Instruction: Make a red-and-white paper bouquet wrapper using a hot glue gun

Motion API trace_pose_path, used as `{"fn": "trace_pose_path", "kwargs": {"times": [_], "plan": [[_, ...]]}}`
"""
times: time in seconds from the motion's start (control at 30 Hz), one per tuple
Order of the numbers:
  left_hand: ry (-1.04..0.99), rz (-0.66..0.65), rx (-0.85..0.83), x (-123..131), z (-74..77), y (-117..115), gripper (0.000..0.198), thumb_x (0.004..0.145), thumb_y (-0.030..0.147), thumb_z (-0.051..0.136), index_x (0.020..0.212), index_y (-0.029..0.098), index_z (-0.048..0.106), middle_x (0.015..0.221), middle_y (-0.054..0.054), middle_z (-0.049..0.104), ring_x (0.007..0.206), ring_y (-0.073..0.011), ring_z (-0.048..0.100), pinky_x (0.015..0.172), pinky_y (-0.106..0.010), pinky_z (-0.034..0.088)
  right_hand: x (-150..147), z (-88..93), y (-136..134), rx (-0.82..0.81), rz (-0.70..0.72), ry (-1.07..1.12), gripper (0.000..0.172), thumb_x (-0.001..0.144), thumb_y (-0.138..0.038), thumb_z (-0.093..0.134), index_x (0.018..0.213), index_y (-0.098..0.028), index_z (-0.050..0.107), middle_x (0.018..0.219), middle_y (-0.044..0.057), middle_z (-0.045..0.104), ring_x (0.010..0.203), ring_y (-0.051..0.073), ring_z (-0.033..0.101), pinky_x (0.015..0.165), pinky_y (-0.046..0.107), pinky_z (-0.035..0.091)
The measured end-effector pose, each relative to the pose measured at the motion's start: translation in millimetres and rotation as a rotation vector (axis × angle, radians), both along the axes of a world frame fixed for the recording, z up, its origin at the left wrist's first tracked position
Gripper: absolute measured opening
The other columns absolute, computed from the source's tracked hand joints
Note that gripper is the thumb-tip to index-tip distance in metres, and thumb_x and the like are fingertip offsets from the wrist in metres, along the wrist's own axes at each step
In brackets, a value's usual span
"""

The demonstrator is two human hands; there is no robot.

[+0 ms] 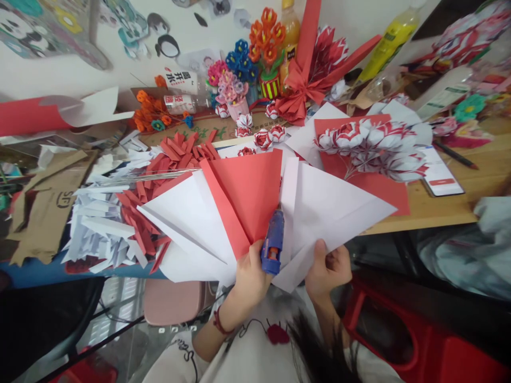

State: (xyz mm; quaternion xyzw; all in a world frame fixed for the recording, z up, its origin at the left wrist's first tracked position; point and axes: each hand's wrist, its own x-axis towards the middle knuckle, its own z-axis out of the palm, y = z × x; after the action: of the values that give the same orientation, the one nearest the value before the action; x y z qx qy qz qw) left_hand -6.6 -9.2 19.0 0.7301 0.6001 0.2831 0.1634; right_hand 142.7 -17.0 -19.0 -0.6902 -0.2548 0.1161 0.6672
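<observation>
Head camera shows white paper (335, 199) extending above the right grip (328, 268).

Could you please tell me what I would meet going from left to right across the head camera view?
Brown cardboard → white paper strips → left hand → blue glue gun → right hand → phone.

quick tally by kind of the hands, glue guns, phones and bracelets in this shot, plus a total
Hands: 2, left hand and right hand
Glue gun: 1
Phone: 1
Bracelet: 1
Total: 5
</observation>
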Motion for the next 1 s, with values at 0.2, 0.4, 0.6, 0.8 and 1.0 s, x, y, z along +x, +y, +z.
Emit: {"fn": "trace_pose_path", "kwargs": {"times": [0.2,0.4,0.6,0.8,1.0], "plan": [[0.008,0.023,0.031,0,-0.1,0,0.015,0.095,0.022,0.051,0.109,0.019,0.054,0.072,-0.001,0.067,0.055,-0.0182,0.067,0.05,-0.027,0.047,1,-0.9,1,0.011,0.01,0.001,0.027,0.086,-0.036,0.074,0.096,-0.012,0.07,0.076,0.004,0.068,0.063,0.014,0.06,0.06,0.027,0.05],[-0.017,0.012,0.065,-2,-3.9,-2,0.019,0.091,0.018,0.051,0.11,0.02,0.051,0.075,-0.002,0.069,0.055,-0.0181,0.068,0.048,-0.026,0.044,4,0.0,1,-0.011,-0.014,-0.009,0.029,0.085,-0.038,0.074,0.095,-0.012,0.069,0.076,0.004,0.068,0.063,0.013,0.06,0.058,0.026,0.05],[-0.019,0.002,0.067,-2,-2.0,-5,0.016,0.092,0.018,0.05,0.107,0.021,0.051,0.073,-0.001,0.07,0.049,-0.0169,0.066,0.045,-0.025,0.04,4,2.2,2,-0.01,-0.012,0.013,0.028,0.085,-0.039,0.074,0.094,-0.013,0.069,0.075,0.003,0.067,0.065,0.014,0.06,0.06,0.027,0.05],[-0.065,-0.012,0.004,-5,1.6,-10,0.01,0.094,0.02,0.051,0.103,0.021,0.052,0.068,0.001,0.068,0.047,-0.0166,0.064,0.045,-0.025,0.04,6,1.7,2,0.015,-0.001,0.018,0.024,0.086,-0.035,0.074,0.095,-0.013,0.069,0.074,0.002,0.066,0.063,0.013,0.058,0.06,0.026,0.049],[-0.117,-0.077,-0.12,-11,11.6,-15,0.013,0.094,0.021,0.051,0.107,0.022,0.054,0.068,0.002,0.067,0.046,-0.015,0.061,0.048,-0.024,0.043,6,3.2,5,0.035,-0.008,0.027,0.025,0.085,-0.034,0.075,0.096,-0.012,0.07,0.078,0.004,0.069,0.068,0.015,0.062,0.062,0.027,0.051]]}}
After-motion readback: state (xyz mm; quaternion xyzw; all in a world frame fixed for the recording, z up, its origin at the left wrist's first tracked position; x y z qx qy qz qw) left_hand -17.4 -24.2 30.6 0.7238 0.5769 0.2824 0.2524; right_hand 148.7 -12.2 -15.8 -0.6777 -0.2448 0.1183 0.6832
